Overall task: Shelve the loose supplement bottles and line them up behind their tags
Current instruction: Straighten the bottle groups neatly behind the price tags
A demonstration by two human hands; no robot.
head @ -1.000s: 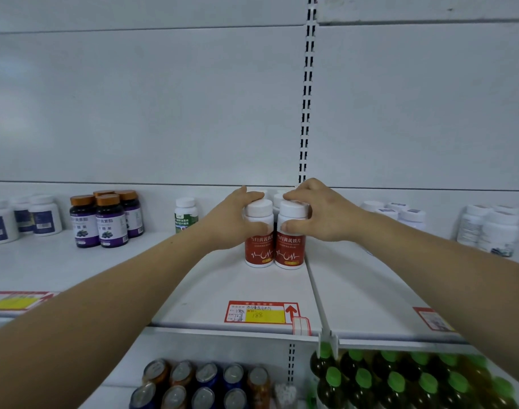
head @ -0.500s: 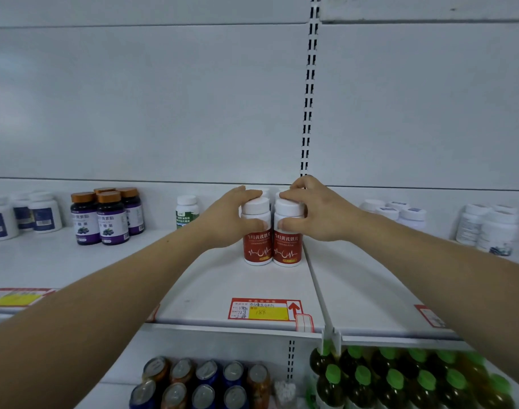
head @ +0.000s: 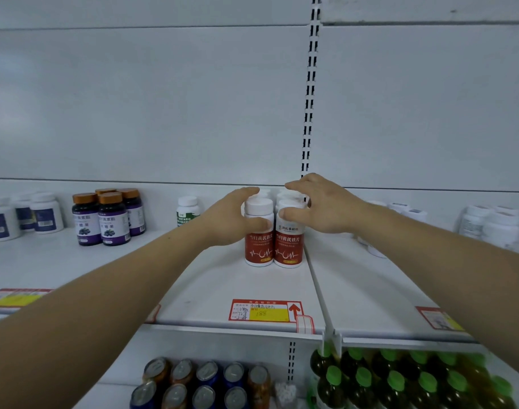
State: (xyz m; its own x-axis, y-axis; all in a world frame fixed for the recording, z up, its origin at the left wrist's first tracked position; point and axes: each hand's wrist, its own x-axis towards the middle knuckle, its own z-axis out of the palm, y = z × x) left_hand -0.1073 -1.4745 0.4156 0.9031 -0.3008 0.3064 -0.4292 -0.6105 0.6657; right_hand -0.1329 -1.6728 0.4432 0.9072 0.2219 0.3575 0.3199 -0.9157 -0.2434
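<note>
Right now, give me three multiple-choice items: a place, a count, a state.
1. The price tag with the yellow patch sits: A) on the back wall; B) at the shelf front edge, before the red-label bottles; C) on the lower shelf.
2. Orange caps showing: A) two; B) four; C) six.
3. The two front red-label bottles are: A) lying down; B) stacked; C) upright, side by side.
Answers: 1 B, the tag lies on the lip ahead of them. 2 B, four caps cluster at left. 3 C, both stand, caps up.
</note>
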